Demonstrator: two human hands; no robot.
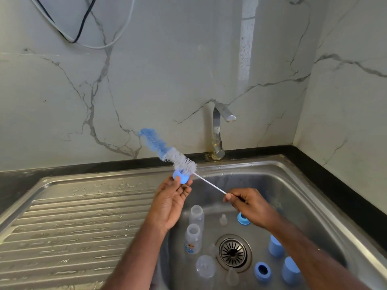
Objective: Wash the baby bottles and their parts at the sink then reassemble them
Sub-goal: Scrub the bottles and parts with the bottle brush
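My left hand (170, 200) pinches a small blue bottle ring (180, 176) above the sink's left rim. My right hand (249, 207) grips the thin white handle of a long bottle brush (167, 151); its white and blue bristles lie across the ring and point up to the left. In the steel sink basin (293, 197) lie two clear bottles (193, 227), a clear dome cap (205, 265), clear teats (223, 219), two blue rings (262, 271) and two blue caps (276, 245).
A chrome tap (218, 132) stands behind the basin, with no water running. The wet ribbed draining board (69, 227) stretches to the left. The drain strainer (233, 252) sits mid-basin. Marble walls close the back and right; cables (83, 24) hang upper left.
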